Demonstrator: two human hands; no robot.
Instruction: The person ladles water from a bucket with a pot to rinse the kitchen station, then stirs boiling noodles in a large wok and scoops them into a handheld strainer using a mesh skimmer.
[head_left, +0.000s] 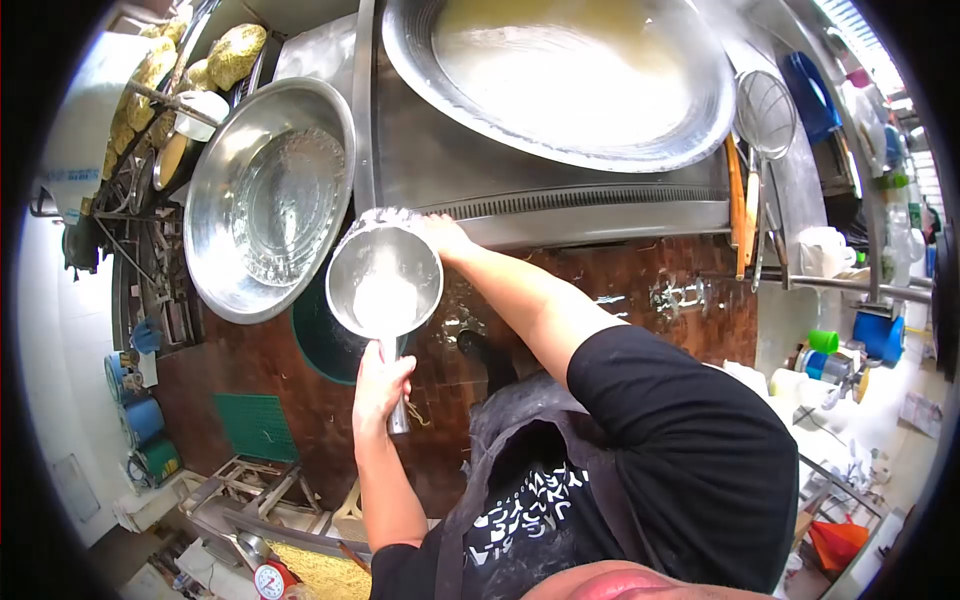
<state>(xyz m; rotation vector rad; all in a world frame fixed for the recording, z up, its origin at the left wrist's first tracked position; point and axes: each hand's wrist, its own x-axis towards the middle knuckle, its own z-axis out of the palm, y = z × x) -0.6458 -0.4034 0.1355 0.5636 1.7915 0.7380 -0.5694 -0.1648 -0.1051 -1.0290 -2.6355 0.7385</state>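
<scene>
Round silvery metal pan (349, 278) (prob. stiff, slippery): L hand (375, 388) grips handle (399, 418), best hold; R hand (447, 237) beyond, closure unclear.

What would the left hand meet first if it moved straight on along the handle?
The left hand would probably meet the round wall of the metal pot first, though depth is unclear from above and it might pass underneath.

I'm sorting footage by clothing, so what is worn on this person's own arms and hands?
The left hand and right hand show no gloves, and no watch or bracelet can be seen at either wrist. Plain black fabric short sleeves leave both forearms uncovered. The black shirt's chest carries white printed lettering.
</scene>
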